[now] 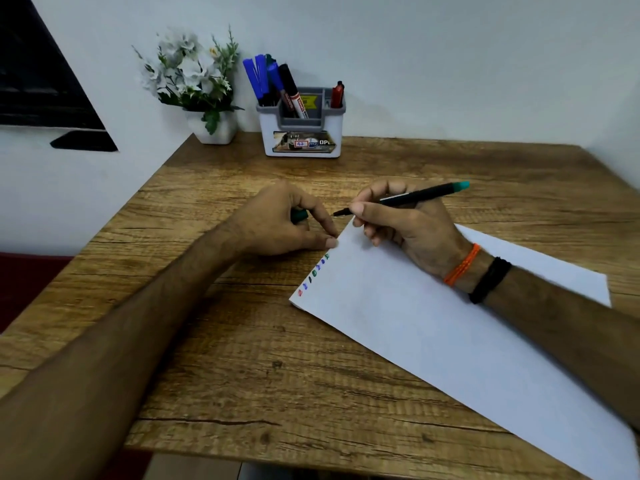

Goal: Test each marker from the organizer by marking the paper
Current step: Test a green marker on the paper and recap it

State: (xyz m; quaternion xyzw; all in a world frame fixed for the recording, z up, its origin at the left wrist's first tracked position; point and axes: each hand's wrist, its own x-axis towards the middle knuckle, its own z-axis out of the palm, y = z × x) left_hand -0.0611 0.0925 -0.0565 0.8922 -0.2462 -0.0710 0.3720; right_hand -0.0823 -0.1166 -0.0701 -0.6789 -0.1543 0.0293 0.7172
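The worn wooden table (242,341) showed bare grain across its whole left half, out to the left edge, and more bare wood lay between the hands and the back wall. A white ceramic pot of pale artificial flowers (211,98) stood at the table's back left corner. Just right of it on the table sat the white and grey plastic organizer (302,133), with blue markers (258,77), a black-capped marker (291,91) and a red marker (337,95) upright in its compartments; its label was too blurred to read.

Near the table's middle the left hand (277,220) had its fingers curled round a dark green cap (299,215), mostly hidden in the palm, while its fingertips pressed the far corner of the white sheet of paper (433,323). A short row of small coloured test marks (313,275) ran along the paper's near left edge. The paper reached diagonally to the table's right front, cut off at the frame's corner.

The right hand (408,230), with orange and black bands (478,271) at the wrist, pinched a slim black marker with a teal end (412,197), tip bare, just beyond the paper's far corner; whether it touched the table was unclear.
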